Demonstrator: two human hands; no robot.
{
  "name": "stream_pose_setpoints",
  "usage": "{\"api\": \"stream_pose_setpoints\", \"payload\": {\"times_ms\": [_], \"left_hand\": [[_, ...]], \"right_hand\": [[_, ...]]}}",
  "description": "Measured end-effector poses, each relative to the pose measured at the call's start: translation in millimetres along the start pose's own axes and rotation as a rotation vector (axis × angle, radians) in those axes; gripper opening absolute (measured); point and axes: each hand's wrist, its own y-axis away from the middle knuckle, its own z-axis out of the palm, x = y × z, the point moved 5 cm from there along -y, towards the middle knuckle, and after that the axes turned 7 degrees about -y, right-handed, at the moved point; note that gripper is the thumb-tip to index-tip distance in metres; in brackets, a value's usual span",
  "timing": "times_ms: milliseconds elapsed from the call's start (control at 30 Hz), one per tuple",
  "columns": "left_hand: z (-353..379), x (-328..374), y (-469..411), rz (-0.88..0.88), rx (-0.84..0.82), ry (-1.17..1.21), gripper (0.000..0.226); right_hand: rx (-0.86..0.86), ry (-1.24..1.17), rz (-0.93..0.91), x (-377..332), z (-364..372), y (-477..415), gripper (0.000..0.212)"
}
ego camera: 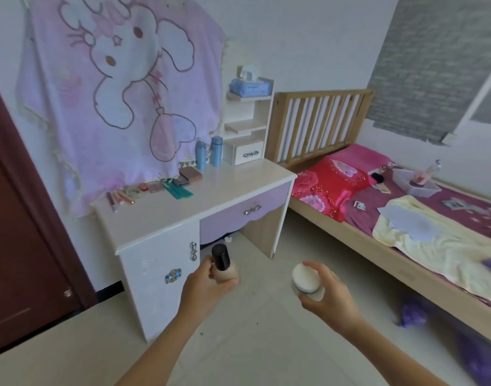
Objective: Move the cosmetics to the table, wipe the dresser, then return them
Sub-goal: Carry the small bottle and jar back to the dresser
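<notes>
My left hand (202, 291) grips a beige foundation bottle (223, 267) with a black cap, held in front of the white dresser (211, 196). My right hand (326, 295) holds a round white-lidded jar (305, 278) over the floor. Along the back of the dresser top lie two blue bottles (208, 153), brown and grey palettes (187, 176), teal strips (179, 190) and several small pink items (127, 196). A small white shelf unit (248, 129) stands at the dresser's far right corner, with a blue tissue pack (248, 86) on top.
A wooden bed (378, 246) with a red pillow, a yellow blanket and a clear tray (417, 185) of items stands to the right. A dark brown door (21, 246) is at the left. A pink rabbit cloth (121, 93) hangs behind the dresser. Pale tiled floor lies below.
</notes>
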Motion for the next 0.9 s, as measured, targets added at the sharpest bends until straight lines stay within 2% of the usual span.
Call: {"api": "stream_pose_setpoints", "payload": {"times_ms": [67,133,267,367,500,733,900], "left_hand": [[10.8,-9.7,-17.3,-0.035,-0.036,-0.008,0.054],[22.3,-15.5,-35.5,-0.064,-0.06,-0.007,0.06],[40.6,-13.4,-74.8,-0.068,-0.068,-0.025,0.053],[55.9,-5.7,-118.8,-0.064,-0.058,-0.048,0.039],[74.5,10.7,-182.6,-0.063,0.004,-0.048,0.036],[110.4,26.5,-266.8,-0.129,0.08,-0.011,0.036],[120.2,0.1,-306.6,-0.223,0.062,-0.179,0.032]], "right_hand": [[-0.014,-0.005,0.053,18.6,2.8,-10.4,0.054],[-0.012,-0.021,0.079,36.1,0.6,-26.0,0.056],[0.008,-0.03,0.109,59.5,-9.1,-66.2,0.056],[0.023,-0.045,0.1,78.8,-16.5,-108.2,0.053],[0.004,-0.079,0.07,106.1,-29.5,-175.2,0.054],[-0.113,-0.095,-0.007,147.1,-30.2,-288.1,0.055],[-0.209,-0.086,-0.043,170.1,8.6,-347.9,0.055]]}}
